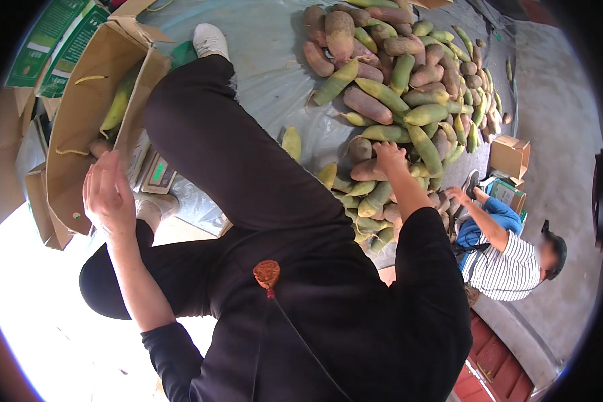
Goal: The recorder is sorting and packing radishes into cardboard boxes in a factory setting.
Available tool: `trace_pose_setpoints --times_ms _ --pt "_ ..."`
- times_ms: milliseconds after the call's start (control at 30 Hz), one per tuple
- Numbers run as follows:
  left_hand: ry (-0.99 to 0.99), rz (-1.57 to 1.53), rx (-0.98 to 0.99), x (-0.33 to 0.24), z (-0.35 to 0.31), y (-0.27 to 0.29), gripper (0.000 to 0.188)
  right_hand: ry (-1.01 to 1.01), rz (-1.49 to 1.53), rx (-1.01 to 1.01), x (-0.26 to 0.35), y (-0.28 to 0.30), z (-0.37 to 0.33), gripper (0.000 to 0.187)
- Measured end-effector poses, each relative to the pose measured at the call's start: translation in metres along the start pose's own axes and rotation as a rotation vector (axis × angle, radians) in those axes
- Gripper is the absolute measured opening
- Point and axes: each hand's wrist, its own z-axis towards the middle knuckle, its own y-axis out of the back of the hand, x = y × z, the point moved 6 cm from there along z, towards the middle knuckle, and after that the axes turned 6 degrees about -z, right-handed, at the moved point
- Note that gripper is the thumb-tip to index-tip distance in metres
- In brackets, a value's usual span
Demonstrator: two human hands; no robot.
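Observation:
My left hand (108, 197) is at the near end of an open cardboard box (130, 110), fingers stretched out and nothing visible in them. Just past its fingertips, a reddish radish (99, 147) shows inside the box, with a long green radish (118, 107) farther in. On the right, my right hand (390, 161) reaches onto a large heap of green and reddish radishes (425, 97). Its fingers lie apart over the heap, the thumb side against a reddish radish (365, 171). Parts of the fingers blend into the heap, and their undersides are hidden.
A digital scale (158, 173) with a lit green display stands beside the box. Green printed cartons (50, 50) are at the upper left. A plastic sheet (268, 74) covers the ground. On the right, a person in a striped shirt (506, 268) reaches toward the heap, near another cardboard box (509, 157).

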Motion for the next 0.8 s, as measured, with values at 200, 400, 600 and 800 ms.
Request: trace_pose_setpoints --times_ms 200,400,600,800 --pt "-0.039 -0.035 -0.051 -0.003 0.003 0.006 0.016 0.067 -0.222 0.136 -0.003 -0.047 0.009 0.088" --pt "-0.047 -0.078 -0.049 -0.004 0.002 0.014 0.014 0.083 -0.319 0.190 0.009 -0.050 0.013 0.094" --pt "-0.098 -0.131 -0.065 -0.009 -0.003 0.016 0.018 0.030 -0.188 0.191 0.020 0.004 -0.011 0.087" --pt "-0.111 -0.110 -0.082 -0.011 -0.009 0.014 0.017 0.140 0.373 -0.406 0.031 0.110 0.002 0.080"
